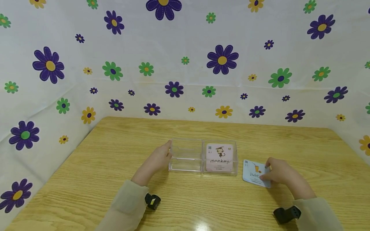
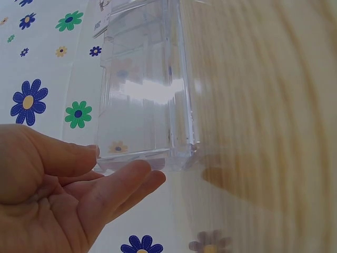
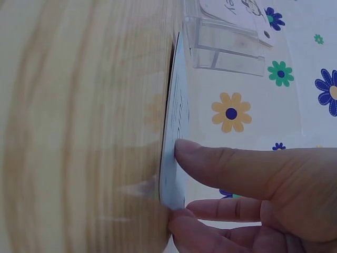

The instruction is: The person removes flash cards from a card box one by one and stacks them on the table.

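Note:
A clear plastic box [image 1: 185, 171] with two compartments sits on the table. Its right compartment holds a pink-white card [image 1: 219, 165] printed with a monkey and the word "monkey"; nothing shows in the left one. My left hand [image 1: 157, 158] holds the box's left end, thumb at the rim and fingers against the end wall [image 2: 134, 158]. To the right of the box, a pale blue card [image 1: 251, 179] with a juice glass and the word "juice" lies nearly flat. My right hand [image 1: 281, 171] pinches its right edge, thumb [image 3: 210, 161] on the printed face.
The wood-grain table [image 1: 115, 138] extends around the box on all sides. A white cloth [image 1: 190, 99] with purple, green and yellow flowers hangs behind it and at both sides. A black strap [image 1: 152, 201] circles each wrist.

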`<state>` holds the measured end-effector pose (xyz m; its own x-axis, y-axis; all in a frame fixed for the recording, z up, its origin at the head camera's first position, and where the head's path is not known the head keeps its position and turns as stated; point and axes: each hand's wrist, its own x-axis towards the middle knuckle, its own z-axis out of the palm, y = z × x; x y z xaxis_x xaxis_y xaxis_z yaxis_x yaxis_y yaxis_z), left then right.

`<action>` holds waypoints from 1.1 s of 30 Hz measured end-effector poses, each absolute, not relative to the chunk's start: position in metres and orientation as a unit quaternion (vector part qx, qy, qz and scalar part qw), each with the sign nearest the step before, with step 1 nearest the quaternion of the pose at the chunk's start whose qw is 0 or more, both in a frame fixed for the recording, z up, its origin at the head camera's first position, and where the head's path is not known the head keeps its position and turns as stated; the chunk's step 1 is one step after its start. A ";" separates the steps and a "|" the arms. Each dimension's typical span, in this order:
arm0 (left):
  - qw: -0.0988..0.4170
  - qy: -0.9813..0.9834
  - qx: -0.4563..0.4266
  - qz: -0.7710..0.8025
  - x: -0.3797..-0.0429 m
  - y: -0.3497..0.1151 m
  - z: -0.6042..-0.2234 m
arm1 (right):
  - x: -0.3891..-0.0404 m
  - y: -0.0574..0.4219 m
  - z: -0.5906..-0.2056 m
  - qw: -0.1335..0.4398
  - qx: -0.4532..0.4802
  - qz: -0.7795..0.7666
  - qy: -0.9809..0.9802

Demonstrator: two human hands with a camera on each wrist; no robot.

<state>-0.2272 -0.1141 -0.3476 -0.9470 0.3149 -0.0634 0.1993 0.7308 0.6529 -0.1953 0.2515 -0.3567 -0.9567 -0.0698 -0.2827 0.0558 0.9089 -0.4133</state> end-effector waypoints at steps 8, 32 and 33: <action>0.084 0.926 0.138 0.340 -0.227 -0.114 -0.348 | -0.193 0.251 -0.353 0.143 -0.005 -0.220 0.965; 0.075 0.921 0.145 0.355 -0.227 -0.116 -0.349 | -0.182 0.229 -0.320 0.030 -0.086 -0.221 0.971; 0.074 0.920 0.145 0.356 -0.227 -0.116 -0.349 | -0.183 0.228 -0.319 0.025 -0.089 -0.222 0.971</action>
<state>-0.2265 -0.1159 -0.3488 -0.9471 0.3190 -0.0341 0.2132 0.7052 0.6762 -0.1826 0.2280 -0.3188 -0.9829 -0.1836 -0.0097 -0.1612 0.8857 -0.4355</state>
